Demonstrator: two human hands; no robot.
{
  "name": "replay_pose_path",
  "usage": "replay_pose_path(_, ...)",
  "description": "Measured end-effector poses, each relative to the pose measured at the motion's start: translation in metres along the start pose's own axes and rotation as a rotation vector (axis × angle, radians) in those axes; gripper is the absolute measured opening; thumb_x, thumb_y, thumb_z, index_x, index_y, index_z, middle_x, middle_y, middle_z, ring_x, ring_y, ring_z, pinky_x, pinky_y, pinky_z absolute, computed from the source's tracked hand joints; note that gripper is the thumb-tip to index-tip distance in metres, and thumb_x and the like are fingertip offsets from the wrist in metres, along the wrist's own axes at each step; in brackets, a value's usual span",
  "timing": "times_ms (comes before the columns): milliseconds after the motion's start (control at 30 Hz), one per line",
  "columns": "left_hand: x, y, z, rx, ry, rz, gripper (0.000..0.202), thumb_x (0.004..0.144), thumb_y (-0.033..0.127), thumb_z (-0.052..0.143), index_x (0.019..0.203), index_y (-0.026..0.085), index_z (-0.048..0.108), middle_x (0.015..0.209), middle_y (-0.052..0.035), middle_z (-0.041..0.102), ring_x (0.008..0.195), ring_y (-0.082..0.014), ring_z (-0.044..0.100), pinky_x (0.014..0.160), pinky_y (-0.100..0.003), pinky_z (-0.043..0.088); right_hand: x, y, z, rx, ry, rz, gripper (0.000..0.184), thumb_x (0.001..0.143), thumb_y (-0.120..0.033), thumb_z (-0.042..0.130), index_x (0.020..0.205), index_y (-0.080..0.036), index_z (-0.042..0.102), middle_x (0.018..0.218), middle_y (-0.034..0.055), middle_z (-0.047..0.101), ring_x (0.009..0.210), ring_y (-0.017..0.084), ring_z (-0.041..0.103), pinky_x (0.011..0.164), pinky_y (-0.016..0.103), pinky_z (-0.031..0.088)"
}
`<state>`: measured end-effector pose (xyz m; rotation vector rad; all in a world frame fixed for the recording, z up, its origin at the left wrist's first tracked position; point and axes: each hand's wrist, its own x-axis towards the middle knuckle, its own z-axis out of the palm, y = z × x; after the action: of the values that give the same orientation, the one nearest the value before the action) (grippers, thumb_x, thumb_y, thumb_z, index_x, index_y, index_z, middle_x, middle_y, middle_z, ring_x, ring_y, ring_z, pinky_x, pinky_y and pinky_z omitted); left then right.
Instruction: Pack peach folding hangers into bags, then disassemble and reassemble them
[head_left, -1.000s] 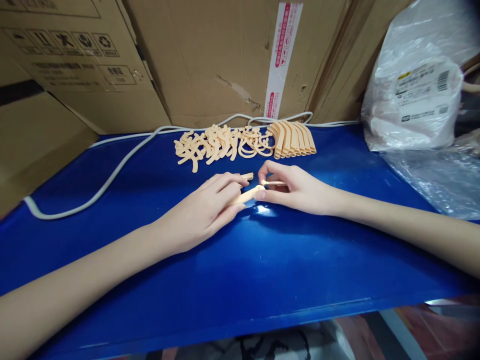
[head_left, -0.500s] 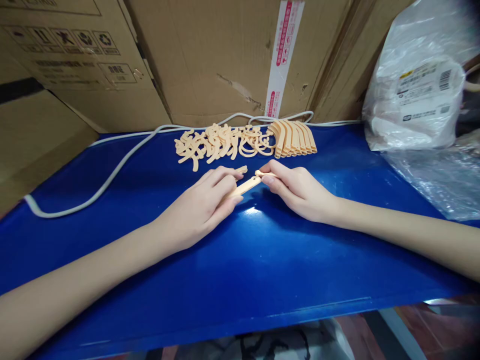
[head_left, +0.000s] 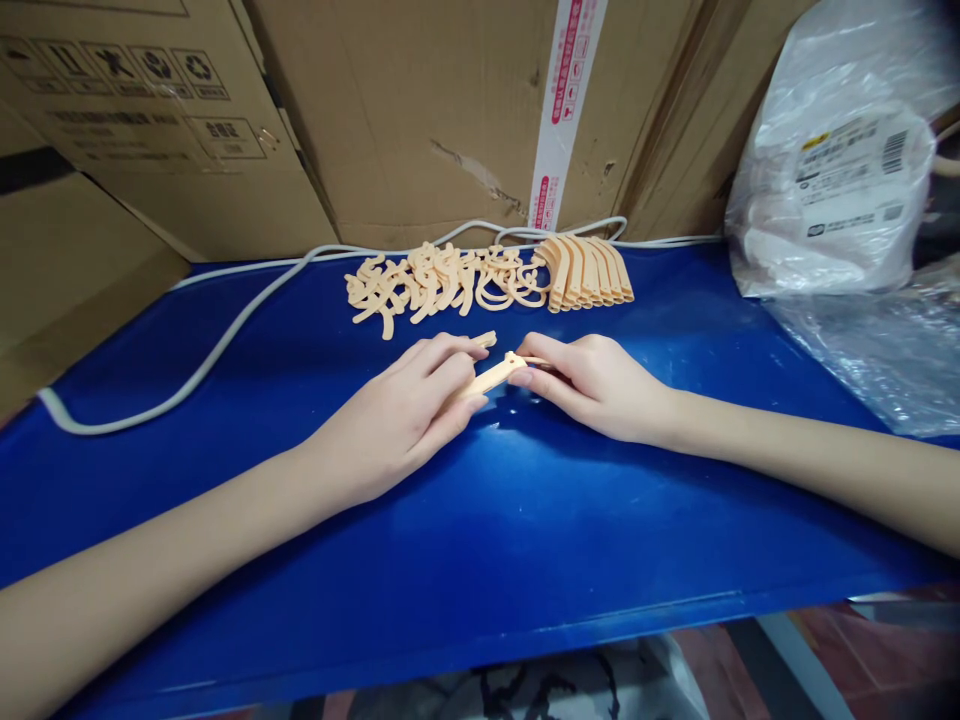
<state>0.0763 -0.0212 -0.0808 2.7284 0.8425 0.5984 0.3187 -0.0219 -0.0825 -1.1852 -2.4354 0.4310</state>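
Over the middle of the blue table (head_left: pixel 480 530), my left hand (head_left: pixel 412 415) is closed around cream plastic pieces. One long piece (head_left: pixel 491 378) sticks out toward the right, with a small hole near its tip; the end of a second piece (head_left: pixel 486 340) shows above my index finger. My right hand (head_left: pixel 592 385) pinches a thin curved cream piece (head_left: pixel 536 361) between thumb and fingertips. Its end meets the tip of the long piece, though my fingers partly cover the contact. What lies inside both palms is hidden.
Behind my hands are a heap of small curved cream pieces (head_left: pixel 442 280) and a row of larger curved pieces (head_left: pixel 589 272). A white cable (head_left: pixel 225 350) runs along the back and left. Cardboard boxes (head_left: pixel 420 120) wall the rear; a plastic-wrapped roll (head_left: pixel 832 200) stands right.
My right hand has brought its thin piece onto the end of the long piece, where a small gap showed before. My left hand keeps its hold in nearly the same place.
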Motion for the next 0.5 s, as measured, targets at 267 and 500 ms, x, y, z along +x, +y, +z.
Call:
replay_pose_path(267,0.0001,-0.0030,0.0000,0.002,-0.007,-0.004,0.024,0.106,0.029,0.039,0.102,0.016,0.058,0.131,-0.0117,0.057,0.135,-0.0229,0.050,0.111,-0.038,0.043,-0.0020,-0.0016,-0.0004,-0.030,0.045,0.046,0.045,0.103,-0.055,0.035,0.087,-0.019,0.055,0.061,-0.0035,0.052,0.050,0.010,0.044,0.057,0.025,0.024)
replay_pose_path(500,-0.0007,-0.0042,0.0021,0.051,-0.031,0.044,0.024,0.106,0.027,0.038,0.108,0.016,0.059,0.140,-0.0130,0.054,0.136,-0.0226,0.048,0.116,-0.038,0.038,-0.0028,-0.0023,-0.0013,-0.252,-0.014,0.029,0.065,0.103,-0.063,0.017,0.088,-0.018,0.062,0.060,0.0007,0.058,0.052,0.014,0.050,0.054,0.027,0.022)
